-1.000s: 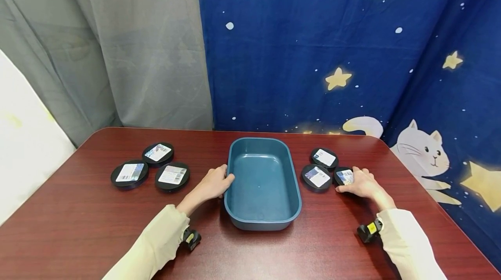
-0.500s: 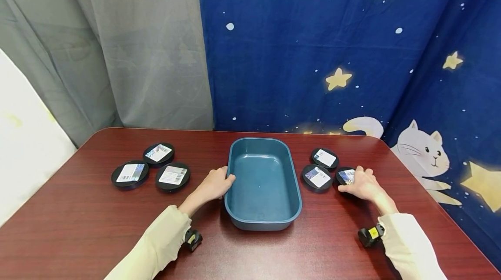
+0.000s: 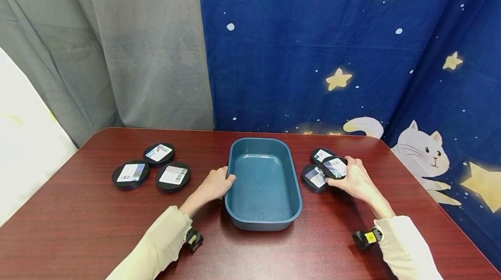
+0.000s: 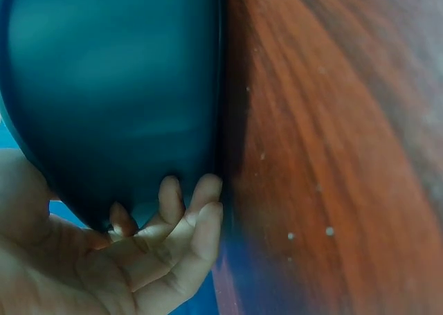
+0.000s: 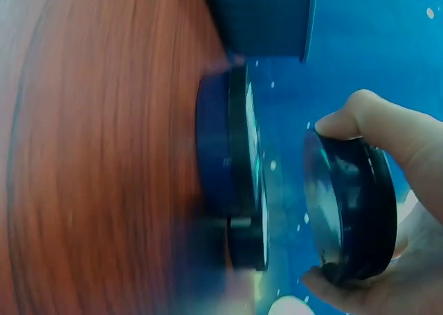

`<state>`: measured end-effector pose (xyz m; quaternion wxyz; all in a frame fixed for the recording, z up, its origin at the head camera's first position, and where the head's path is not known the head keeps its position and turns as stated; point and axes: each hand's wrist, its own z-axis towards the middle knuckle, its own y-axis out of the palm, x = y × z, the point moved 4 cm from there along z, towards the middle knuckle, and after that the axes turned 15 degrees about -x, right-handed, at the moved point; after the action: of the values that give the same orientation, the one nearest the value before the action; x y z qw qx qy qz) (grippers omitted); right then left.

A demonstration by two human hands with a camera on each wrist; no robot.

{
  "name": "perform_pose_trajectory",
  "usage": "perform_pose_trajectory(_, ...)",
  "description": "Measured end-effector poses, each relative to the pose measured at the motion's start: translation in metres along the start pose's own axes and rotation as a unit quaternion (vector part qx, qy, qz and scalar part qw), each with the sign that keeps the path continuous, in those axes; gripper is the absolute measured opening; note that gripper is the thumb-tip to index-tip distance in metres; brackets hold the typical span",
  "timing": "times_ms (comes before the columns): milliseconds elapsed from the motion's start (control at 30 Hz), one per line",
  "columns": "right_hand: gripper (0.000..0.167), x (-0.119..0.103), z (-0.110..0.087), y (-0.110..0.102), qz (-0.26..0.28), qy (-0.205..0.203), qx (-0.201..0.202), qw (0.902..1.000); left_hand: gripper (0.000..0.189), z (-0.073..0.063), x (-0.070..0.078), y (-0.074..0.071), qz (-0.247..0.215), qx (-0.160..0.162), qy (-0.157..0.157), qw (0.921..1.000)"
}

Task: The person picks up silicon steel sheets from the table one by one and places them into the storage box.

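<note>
A blue rectangular plastic bin (image 3: 261, 184) stands mid-table. My left hand (image 3: 213, 183) grips its left wall, thumb over the rim; in the left wrist view the fingers (image 4: 169, 201) lie against its outer side. My right hand (image 3: 358, 178) holds a flat, round black container (image 3: 334, 168) by its edge between thumb and fingers. The right wrist view shows this container (image 5: 356, 204) raised off the table, tilted. Below it, two similar containers lie on the table: a nearer one (image 3: 314, 179), partly covered by it, and a farther one (image 3: 321, 153). All bear white labels.
On the left of the table (image 3: 78, 228) lie three more labelled round black containers, one at the back (image 3: 158, 154), one to the left (image 3: 130, 174) and one nearer the bin (image 3: 173, 176). Grey and blue curtains (image 3: 274, 54) hang behind the table's back edge.
My right hand has lifted the rightmost round black container off the table and moved it left over the other two. My left hand stays on the bin.
</note>
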<state>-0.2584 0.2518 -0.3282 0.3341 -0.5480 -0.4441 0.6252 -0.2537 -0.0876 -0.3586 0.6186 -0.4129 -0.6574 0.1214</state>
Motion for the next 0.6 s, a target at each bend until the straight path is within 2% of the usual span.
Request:
perform_pose_trajectory(333,0.081,-0.044,0.007,0.005,0.032,-0.065,0.021,0.9972,0.019,-0.002,0.002,-0.001,0.001,0.002,-0.003,1.0)
perform_pose_trajectory(600,0.08,-0.076,0.016,0.013,0.033,-0.093,0.019,0.9949,0.018,-0.002,0.002,-0.001,-0.002,0.003,-0.004,1.0)
